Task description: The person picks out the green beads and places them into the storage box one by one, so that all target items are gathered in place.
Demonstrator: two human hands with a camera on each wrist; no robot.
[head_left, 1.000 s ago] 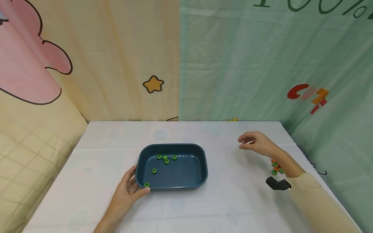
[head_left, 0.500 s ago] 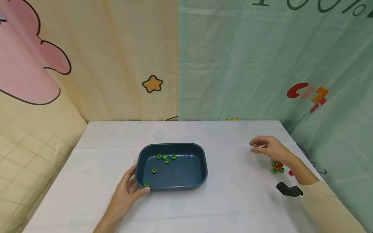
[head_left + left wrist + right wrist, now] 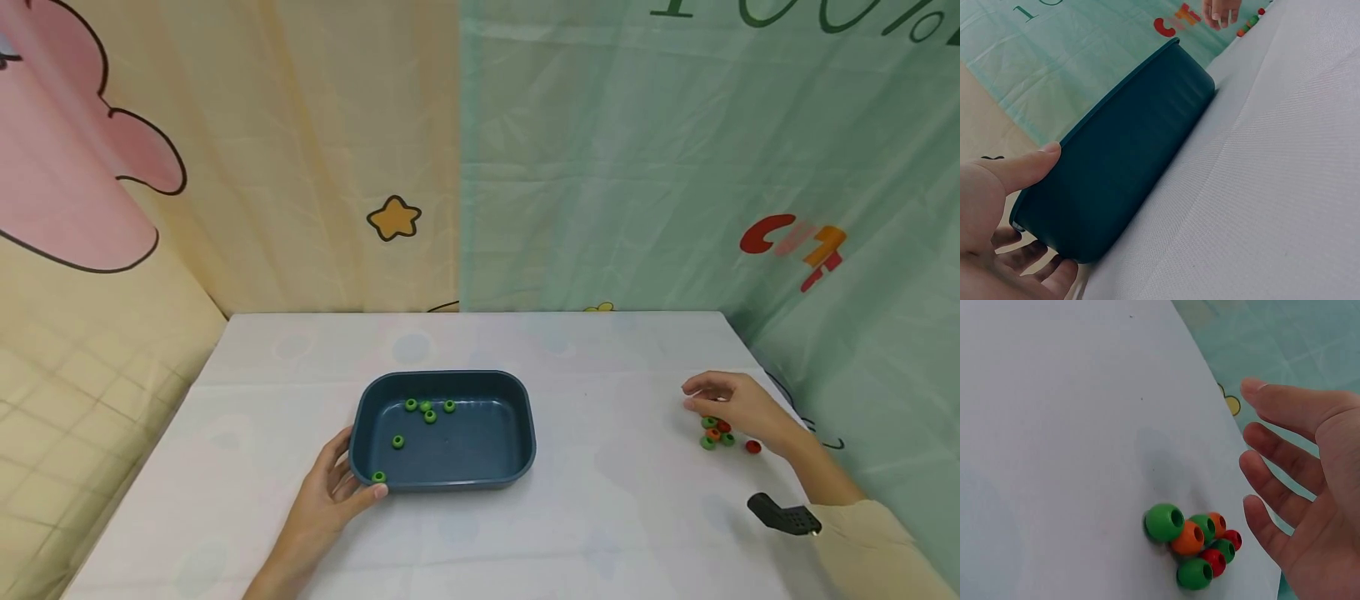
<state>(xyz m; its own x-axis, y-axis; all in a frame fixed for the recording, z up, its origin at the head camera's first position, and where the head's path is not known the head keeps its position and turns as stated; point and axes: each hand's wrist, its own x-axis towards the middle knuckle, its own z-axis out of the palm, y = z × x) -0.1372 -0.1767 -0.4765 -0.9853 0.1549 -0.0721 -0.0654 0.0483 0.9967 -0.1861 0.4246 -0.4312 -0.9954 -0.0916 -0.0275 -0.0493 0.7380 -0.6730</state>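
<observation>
My left hand (image 3: 318, 504) holds a dark blue plastic tray (image 3: 472, 454) at its near left corner, thumb on the near side and fingers round the left side. In the left wrist view the thumb lies over the rim of the tray (image 3: 1116, 144). Several green beads (image 3: 430, 417) lie spread over the tray's floor. My right hand (image 3: 742, 408) hovers at the far right over a small cluster of green, orange and red beads (image 3: 714, 434). Its fingers are loosely bent and hold nothing, with the thumb apart, as the right wrist view shows beside a green bead (image 3: 1161, 523).
A red bead (image 3: 753, 447) lies slightly apart from the cluster, near the right table edge. The table (image 3: 585, 517) wears a white cloth. Printed curtains (image 3: 600, 167) hang behind it and at both sides. A black wrist camera (image 3: 783, 515) sticks out from the right sleeve.
My right hand has moved right and nearer, from beyond the bead cluster to over it, uncovering the lone red bead. The left hand and tray have stayed in place.
</observation>
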